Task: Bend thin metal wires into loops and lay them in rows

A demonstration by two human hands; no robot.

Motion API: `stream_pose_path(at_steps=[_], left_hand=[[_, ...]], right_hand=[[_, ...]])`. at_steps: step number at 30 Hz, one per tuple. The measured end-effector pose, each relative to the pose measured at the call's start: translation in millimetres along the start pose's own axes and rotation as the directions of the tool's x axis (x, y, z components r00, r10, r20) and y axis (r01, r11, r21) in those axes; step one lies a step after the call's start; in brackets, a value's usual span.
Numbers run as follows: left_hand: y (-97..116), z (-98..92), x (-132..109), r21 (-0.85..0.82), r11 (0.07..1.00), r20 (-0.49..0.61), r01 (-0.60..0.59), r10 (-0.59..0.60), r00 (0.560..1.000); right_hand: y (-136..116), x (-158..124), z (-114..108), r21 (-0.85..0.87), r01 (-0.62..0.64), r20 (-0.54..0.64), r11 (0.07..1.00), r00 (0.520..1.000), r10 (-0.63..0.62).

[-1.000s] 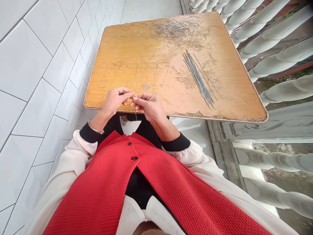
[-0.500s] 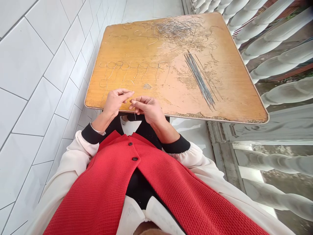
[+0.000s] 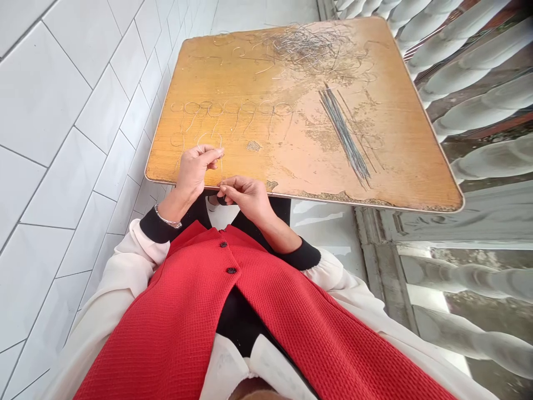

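A wall of white tiles (image 3: 54, 128) runs along the left, and a railing of pale posts (image 3: 478, 166) along the right. Between them, a person in a red vest (image 3: 166, 311) sits or stands at a worn wooden table (image 3: 400, 122). At the table's far side is a tangled pile of wires (image 3: 308, 44). Nearer, to the right, a straight bundle of wires (image 3: 345, 136) lies at a slant, well apart from both hands. The left hand (image 3: 197, 169) is over the table's near left part; the right hand (image 3: 245, 194) is at the near edge, closer to the body. Beyond the hands, a row of looped wires (image 3: 215, 105) crosses the table.

Smallest is one thin wire (image 3: 221, 166), between the two hands. Its visible length runs away from the body, nearly straight. The left grip pinches it at the farther point, thumb against finger; the right grip pinches lower down, nearest the body. So the wire lies toward the body from the left fingertips. A curve shows just past the left hand, probably the same wire, though it is too fine to be sure.
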State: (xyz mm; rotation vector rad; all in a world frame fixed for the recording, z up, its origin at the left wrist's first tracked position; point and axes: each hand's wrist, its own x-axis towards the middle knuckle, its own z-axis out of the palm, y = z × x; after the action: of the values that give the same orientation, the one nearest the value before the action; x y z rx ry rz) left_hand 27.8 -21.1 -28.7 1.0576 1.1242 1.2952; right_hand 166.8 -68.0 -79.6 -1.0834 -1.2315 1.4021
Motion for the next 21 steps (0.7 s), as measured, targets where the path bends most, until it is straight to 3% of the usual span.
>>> stream_pose_path(at_steps=[11, 21], left_hand=[[6, 0.8, -10, 0.098, 0.993, 0.063, 0.064, -0.07, 0.996], [-1, -1.4, -8, 0.083, 0.996, 0.071, -0.009, 0.004, 0.997]], right_hand=[[-3, -3, -2, 0.126, -0.066, 0.033, 0.99, 0.997, 0.063], [0, -4, -3, 0.123, -0.077, 0.05, 0.989, 0.996, 0.071]])
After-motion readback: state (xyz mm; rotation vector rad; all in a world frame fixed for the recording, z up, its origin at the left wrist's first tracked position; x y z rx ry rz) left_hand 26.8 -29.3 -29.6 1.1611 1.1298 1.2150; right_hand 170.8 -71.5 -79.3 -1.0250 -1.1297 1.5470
